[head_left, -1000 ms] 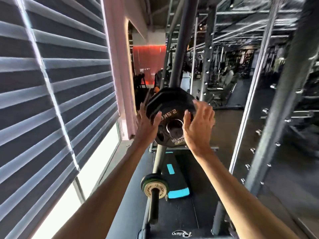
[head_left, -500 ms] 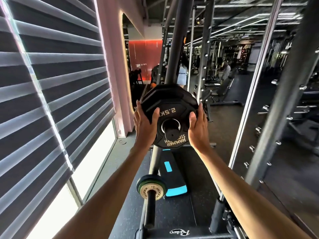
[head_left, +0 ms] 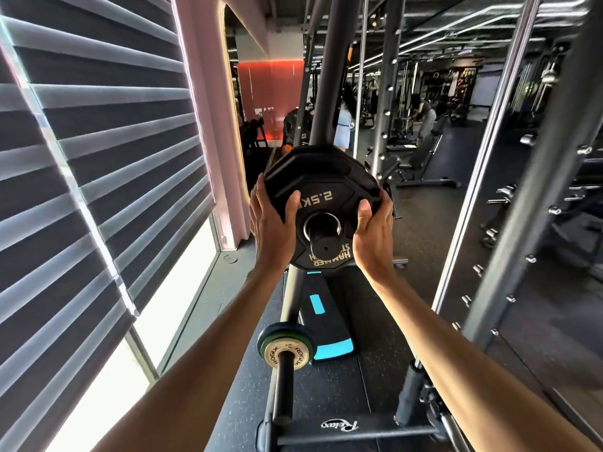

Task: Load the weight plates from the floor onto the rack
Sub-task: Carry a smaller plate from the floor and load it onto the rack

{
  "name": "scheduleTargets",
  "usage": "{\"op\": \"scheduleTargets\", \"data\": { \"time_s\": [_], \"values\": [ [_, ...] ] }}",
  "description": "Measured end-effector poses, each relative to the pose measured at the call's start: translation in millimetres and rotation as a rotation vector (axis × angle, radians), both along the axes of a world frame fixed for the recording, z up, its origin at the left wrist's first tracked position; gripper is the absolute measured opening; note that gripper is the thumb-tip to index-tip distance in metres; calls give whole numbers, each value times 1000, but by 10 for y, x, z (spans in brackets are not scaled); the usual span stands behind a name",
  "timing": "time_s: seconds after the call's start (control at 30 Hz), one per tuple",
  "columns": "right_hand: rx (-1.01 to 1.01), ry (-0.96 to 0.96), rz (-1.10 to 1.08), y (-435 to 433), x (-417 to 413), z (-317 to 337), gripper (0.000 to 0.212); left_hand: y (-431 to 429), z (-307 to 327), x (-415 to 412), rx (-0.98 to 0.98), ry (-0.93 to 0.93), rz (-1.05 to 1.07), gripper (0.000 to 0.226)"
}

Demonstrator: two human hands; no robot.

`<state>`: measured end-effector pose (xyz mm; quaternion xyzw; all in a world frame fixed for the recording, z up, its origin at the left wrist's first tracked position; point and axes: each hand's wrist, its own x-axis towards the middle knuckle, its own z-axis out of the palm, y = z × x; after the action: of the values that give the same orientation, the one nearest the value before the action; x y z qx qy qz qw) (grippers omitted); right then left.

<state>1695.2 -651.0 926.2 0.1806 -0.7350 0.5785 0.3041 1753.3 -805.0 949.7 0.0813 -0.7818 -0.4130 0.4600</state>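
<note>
Head view, plate: black many-sided rubber-coated weight plate [head_left: 321, 177], centre frame, its hole around a black round peg [head_left: 325, 247] on the dark steel rack upright [head_left: 328, 76].
Left hand [head_left: 270, 223]: grips the plate's left edge, thumb on its face, fingers hidden behind.
Right hand [head_left: 375, 233]: grips the right edge likewise.
Lettering: partly covered by thumbs and peg.
Lower centre: small green-rimmed round plate [head_left: 284, 334] on a lower peg.

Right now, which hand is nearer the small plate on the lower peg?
Left. The left hand holds the black plate almost directly above the small plate; the right hand holds its opposite edge, off to the right.
</note>
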Motion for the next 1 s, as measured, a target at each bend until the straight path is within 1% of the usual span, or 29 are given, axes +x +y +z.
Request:
{"op": "scheduleTargets", "data": {
  "time_s": [0.2, 0.33, 0.43, 0.63, 0.8, 1.0],
  "values": [
    [20, 40, -12, -36, -139, -29, 59, -55, -53, -169, -4, 21, 45, 86],
    [24, 49, -9, -75, -252, -34, 58, -96, -41, -261, -16, 19, 26, 89],
    [33, 36, 0, -122, -399, -28, 63, -147, -12, -382, -11, 11, 15, 90],
    [10, 56, -32, -181, -514, -53, 56, -164, -62, -511, -11, 45, 58, 79],
    [30, 17, -30, -158, -422, -4, 58, -157, -51, -497, -26, 50, 68, 77],
    [180, -122, 9, 1, -281, 176, 65, -163, 61, -336, -41, -27, 22, 75]
  ]
}}
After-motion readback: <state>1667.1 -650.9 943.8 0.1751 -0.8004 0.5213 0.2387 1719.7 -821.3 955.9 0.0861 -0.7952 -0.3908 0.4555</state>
